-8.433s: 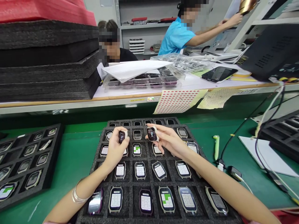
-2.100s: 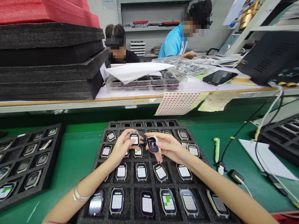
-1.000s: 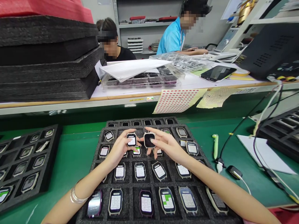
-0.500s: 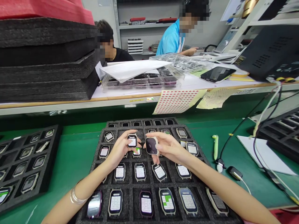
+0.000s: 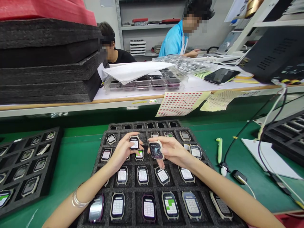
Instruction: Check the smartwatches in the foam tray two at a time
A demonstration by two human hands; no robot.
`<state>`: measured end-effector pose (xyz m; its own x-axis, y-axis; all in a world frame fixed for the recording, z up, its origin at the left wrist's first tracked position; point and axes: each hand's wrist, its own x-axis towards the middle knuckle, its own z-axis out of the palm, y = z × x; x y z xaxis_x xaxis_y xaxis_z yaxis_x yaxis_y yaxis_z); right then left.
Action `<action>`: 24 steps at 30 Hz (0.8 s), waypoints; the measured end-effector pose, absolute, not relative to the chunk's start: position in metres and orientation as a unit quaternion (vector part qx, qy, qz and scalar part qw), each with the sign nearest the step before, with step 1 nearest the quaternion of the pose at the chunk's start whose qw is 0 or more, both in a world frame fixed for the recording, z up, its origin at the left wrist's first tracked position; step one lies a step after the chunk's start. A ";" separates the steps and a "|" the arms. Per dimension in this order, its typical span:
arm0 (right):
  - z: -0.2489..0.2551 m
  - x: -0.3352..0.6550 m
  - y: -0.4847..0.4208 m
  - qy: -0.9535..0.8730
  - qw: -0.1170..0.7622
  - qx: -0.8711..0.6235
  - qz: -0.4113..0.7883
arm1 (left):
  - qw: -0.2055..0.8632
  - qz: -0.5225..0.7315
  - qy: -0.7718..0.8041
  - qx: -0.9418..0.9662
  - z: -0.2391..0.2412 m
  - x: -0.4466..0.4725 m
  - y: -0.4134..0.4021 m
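Hands (image 5: 122, 150) hold watches (image 5: 136, 142) over foam tray (image 5: 133, 187), clear of shelf edge (image 5: 114, 100).

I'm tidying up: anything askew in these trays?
Yes. In the middle tray, one watch in the second row from the front sits rotated beside straighter neighbours. In the left tray, one piece looks tipped on edge while others lie flat.

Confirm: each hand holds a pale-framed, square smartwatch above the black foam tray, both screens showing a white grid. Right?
No: in the head view, the dark-screened smartwatch in the right hand shows no white grid; the white-screened smartwatch in the left hand does. The rest holds.
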<state>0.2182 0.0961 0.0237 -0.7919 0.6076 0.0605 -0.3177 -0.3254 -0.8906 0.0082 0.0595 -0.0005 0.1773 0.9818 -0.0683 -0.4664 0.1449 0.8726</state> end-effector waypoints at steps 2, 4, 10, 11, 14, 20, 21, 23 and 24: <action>0.024 0.218 0.096 -0.509 0.286 -0.143 0.799 | 0.672 0.540 0.348 0.369 0.000 0.008 0.059; 0.024 0.218 0.096 -0.515 0.286 -0.150 0.795 | 0.672 0.539 0.350 0.368 0.001 0.008 0.059; 0.023 0.220 0.097 -0.525 0.299 -0.166 0.779 | 0.672 0.534 0.355 0.371 0.002 0.008 0.059; 0.023 0.220 0.097 -0.527 0.297 -0.166 0.778 | 0.671 0.534 0.355 0.372 0.002 0.008 0.058; 0.023 0.220 0.096 -0.529 0.302 -0.166 0.775 | 0.670 0.534 0.354 0.375 0.002 0.008 0.059; 0.024 0.218 0.095 -0.539 0.299 -0.169 0.769 | 0.670 0.534 0.350 0.380 0.002 0.008 0.058; 0.024 0.218 0.096 -0.539 0.298 -0.169 0.770 | 0.669 0.533 0.351 0.380 0.002 0.008 0.058; 0.024 0.218 0.096 -0.539 0.297 -0.169 0.770 | 0.668 0.533 0.353 0.380 0.002 0.008 0.057; 0.024 0.219 0.096 -0.541 0.296 -0.171 0.769 | 0.668 0.533 0.354 0.380 0.002 0.008 0.057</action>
